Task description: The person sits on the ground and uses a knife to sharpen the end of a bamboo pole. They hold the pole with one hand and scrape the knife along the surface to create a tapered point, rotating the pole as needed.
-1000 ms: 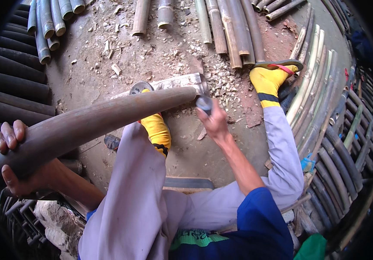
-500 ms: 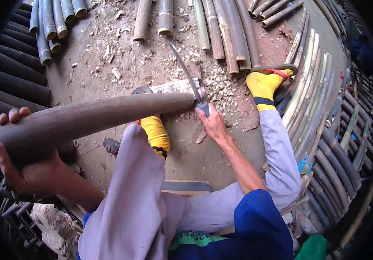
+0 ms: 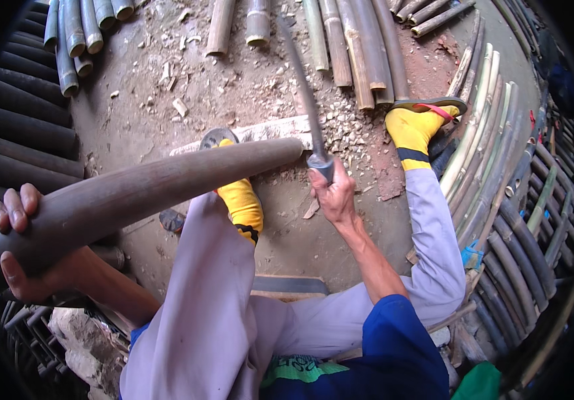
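A thick dark bamboo pole (image 3: 147,185) slants across in front of me, its wide end at the left edge and its narrower end near the middle. My left hand (image 3: 37,279) is wrapped round the pole close to the wide end, fingers over the top. In my right hand (image 3: 337,197) is the grey handle of a machete, gripped in a closed fist. The long machete blade (image 3: 305,93) points away and up, just beyond the pole's narrow end and apart from it. Beneath that end, a pale wooden log (image 3: 267,130) lies on the ground.
Wood chips (image 3: 347,127) litter the ground. Cut bamboo lengths (image 3: 360,50) lie ahead, with pale poles (image 3: 477,127) to the right and dark poles (image 3: 27,127) stacked left. My feet wear yellow socks (image 3: 408,137) and sandals. A rock (image 3: 83,340) sits lower left.
My right hand has moved slightly right, and the machete blade has swung up and away from the pole's narrow end. The pole has shifted a little, still in my left hand.
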Demonstrator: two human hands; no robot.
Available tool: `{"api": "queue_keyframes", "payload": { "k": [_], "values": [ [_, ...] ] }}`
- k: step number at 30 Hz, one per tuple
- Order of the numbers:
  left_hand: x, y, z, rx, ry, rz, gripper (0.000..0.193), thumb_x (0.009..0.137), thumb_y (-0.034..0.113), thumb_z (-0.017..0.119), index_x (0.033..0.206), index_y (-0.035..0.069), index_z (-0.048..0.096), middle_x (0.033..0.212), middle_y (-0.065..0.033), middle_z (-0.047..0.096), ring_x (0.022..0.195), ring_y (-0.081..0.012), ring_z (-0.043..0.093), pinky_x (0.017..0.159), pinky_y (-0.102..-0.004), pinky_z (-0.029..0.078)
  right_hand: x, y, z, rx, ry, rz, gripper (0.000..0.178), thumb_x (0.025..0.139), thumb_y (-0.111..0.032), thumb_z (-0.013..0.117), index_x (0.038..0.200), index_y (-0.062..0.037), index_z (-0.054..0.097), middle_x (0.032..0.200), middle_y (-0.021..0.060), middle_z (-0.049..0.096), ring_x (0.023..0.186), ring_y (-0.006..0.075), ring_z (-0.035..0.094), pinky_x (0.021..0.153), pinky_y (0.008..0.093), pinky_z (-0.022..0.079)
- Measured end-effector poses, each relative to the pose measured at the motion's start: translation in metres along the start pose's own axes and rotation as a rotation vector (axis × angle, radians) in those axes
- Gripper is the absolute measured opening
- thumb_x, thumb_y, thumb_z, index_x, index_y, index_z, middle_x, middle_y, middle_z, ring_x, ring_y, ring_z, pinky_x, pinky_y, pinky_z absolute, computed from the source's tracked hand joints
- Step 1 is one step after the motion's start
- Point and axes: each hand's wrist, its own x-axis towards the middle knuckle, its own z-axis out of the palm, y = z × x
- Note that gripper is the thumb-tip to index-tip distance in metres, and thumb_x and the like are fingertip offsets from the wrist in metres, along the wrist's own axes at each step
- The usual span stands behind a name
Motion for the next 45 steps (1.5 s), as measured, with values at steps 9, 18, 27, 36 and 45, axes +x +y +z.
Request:
{"api": "queue_keyframes", "payload": {
  "k": [9,18,27,36,45],
  "values": [
    [-0.001,-0.012,0.047,0.401,0.349,-0.009,0.051,0.074,0.021,0.059,0.113,-0.003,0.039,0.098,-0.0152,0.045,0.093,-0.0250,0.050,0.088,-0.0430,0.042,0.009,0.027,-0.002,-0.062,-0.153,0.293,0.040,0.092,-0.040,0.054,0.101,-0.0011,0.053,0.060,0.0030,0.057,0.051,0.0115,0.059,0.043,0.0273,0.047],
    [0.000,-0.001,0.005,0.255,0.154,0.044,0.047,0.074,0.022,0.058,0.110,-0.002,0.041,0.093,-0.0136,0.045,0.088,-0.0230,0.049,0.084,-0.0375,0.042,0.013,0.027,0.015,-0.045,-0.146,0.242,0.047,0.094,-0.046,0.046,0.097,0.0006,0.051,0.064,0.0105,0.061,0.053,0.0194,0.062,0.042,0.0283,0.051],
    [0.002,0.000,-0.008,0.057,-0.004,0.011,0.049,0.069,0.023,0.060,0.108,0.001,0.040,0.090,-0.0111,0.046,0.084,-0.0211,0.050,0.080,-0.0344,0.042,0.001,-0.006,0.008,0.001,0.125,-0.181,0.051,0.091,-0.050,0.050,0.097,0.0007,0.052,0.070,0.0114,0.063,0.056,0.0193,0.063,0.046,0.0289,0.053],
    [0.005,-0.001,-0.015,0.039,-0.122,0.036,0.054,0.064,0.026,0.062,0.108,0.002,0.040,0.093,-0.0109,0.046,0.088,-0.0216,0.049,0.083,-0.0355,0.040,0.003,-0.013,0.001,0.013,0.109,-0.111,0.047,0.093,-0.048,0.049,0.094,-0.0011,0.054,0.068,0.0108,0.063,0.054,0.0187,0.063,0.046,0.0303,0.050],
    [-0.005,-0.008,0.026,0.345,0.293,-0.035,0.052,0.076,0.024,0.061,0.115,0.000,0.035,0.095,-0.0121,0.043,0.094,-0.0227,0.047,0.091,-0.0415,0.038,-0.004,0.002,0.001,0.025,-0.041,0.166,0.050,0.092,-0.048,0.051,0.095,0.0011,0.056,0.067,0.0094,0.063,0.055,0.0209,0.064,0.050,0.0328,0.050]
  ]
}}
